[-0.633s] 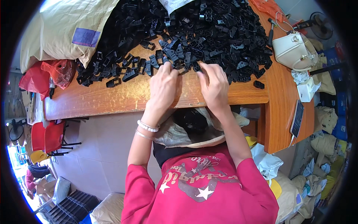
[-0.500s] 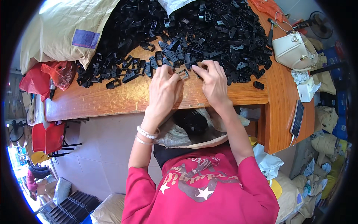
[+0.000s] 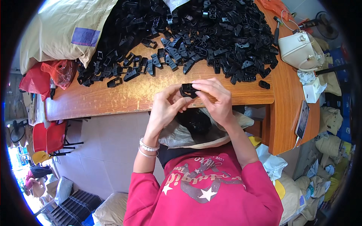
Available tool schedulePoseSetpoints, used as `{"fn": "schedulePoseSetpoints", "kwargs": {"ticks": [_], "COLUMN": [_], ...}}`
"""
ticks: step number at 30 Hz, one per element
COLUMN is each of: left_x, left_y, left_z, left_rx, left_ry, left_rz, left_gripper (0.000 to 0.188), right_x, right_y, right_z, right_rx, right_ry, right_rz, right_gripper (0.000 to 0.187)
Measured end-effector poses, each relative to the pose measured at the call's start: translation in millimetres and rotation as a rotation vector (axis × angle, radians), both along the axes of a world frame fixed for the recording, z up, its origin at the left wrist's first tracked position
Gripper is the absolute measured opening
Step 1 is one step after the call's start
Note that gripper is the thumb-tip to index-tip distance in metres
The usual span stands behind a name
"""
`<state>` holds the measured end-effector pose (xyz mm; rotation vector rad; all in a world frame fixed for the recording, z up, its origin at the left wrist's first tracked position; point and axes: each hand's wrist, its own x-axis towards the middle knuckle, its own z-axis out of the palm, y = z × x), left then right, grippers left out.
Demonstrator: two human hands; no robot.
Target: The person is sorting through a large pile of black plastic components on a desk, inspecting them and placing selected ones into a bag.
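Both my hands meet over the near edge of the wooden table (image 3: 113,98), pinching a small black plastic part (image 3: 187,90) between them. My left hand (image 3: 166,105) grips its left side with thumb and fingers. From the right, my right hand (image 3: 215,98) covers the part's top. Beyond them lies a big heap of several black plastic parts (image 3: 211,34) spread over the table. An open sack (image 3: 181,137) with black parts inside sits in my lap, just under the hands.
A tan sack (image 3: 60,34) spills parts at the table's far left, with red plastic bags (image 3: 45,75) beside it. A cream handbag (image 3: 299,49), a white box (image 3: 313,90) and a phone (image 3: 302,118) lie on the right. Red chairs (image 3: 47,137) stand on the floor at left.
My hands were reaching into the edge of the heap; they have drawn back toward me and now hold one black part together above the table's edge.
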<state>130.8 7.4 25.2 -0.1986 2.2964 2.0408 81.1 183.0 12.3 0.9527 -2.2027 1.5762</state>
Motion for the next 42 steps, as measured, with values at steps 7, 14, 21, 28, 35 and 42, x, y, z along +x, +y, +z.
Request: {"fn": "schedulePoseSetpoints", "kwargs": {"ticks": [7, 14, 21, 28, 35, 42], "left_x": [-1, 5, 15, -15, -78, -73], "left_y": [2, 9, 20, -28, -26, -37], "left_z": [2, 10, 3, -19, -12, -12], "left_rx": [0.266, 0.251, -0.107, -0.209, -1.014, -0.579], "left_ry": [-0.074, -0.026, 0.293, 0.232, 0.167, -0.008], "left_rz": [-0.059, -0.003, 0.089, 0.165, 0.243, 0.159], "left_gripper": [0.027, 0.027, 0.032, 0.013, 0.046, 0.034], "right_x": [8, 13, 21, -3, -40, -19], "right_y": [1, 2, -6, 9, -35, -17], "right_z": [-3, -1, 5, 5, -15, -11], "right_rx": [-0.071, -0.06, -0.238, 0.038, 0.429, 0.433], "right_ry": [-0.041, -0.053, -0.508, -0.627, 0.125, 0.093], "right_rz": [-0.049, 0.014, 0.061, 0.342, -0.282, -0.279], "right_gripper": [0.021, 0.021, 0.027, 0.018, 0.031, 0.026]}}
